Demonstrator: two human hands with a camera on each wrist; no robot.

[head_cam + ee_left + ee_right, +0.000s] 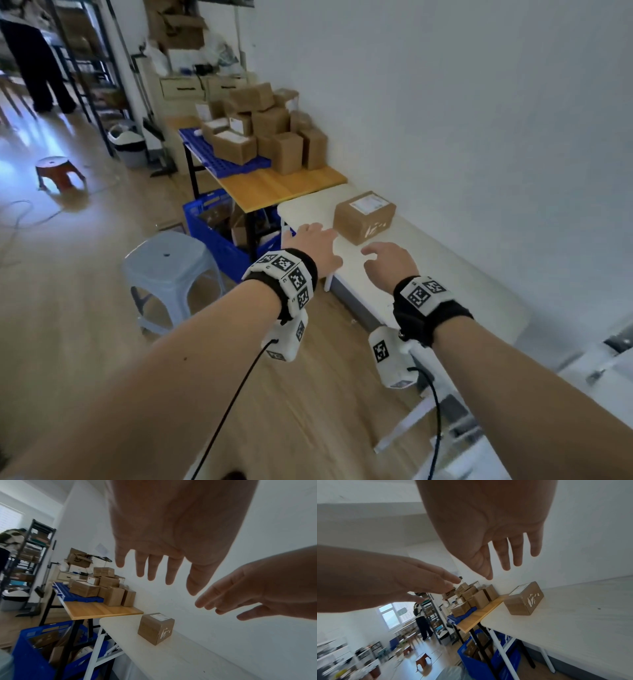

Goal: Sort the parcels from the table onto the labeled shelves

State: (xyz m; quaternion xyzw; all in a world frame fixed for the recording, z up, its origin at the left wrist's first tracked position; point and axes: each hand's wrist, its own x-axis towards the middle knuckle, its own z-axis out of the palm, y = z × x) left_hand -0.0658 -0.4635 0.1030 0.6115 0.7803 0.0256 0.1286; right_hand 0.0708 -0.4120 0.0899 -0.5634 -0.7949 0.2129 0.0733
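Note:
A brown cardboard parcel with a white label on top sits alone on the white table near the wall. It also shows in the left wrist view as the parcel and in the right wrist view as the parcel. My left hand hovers just left of it with fingers straight and spread, holding nothing. My right hand hovers in front of it, fingers relaxed and empty. Neither hand touches the parcel.
A wooden table beyond carries a blue tray and several stacked brown boxes. Blue crates stand under it. A pale stool and a red stool stand on the floor. A person stands by dark shelving at the far left.

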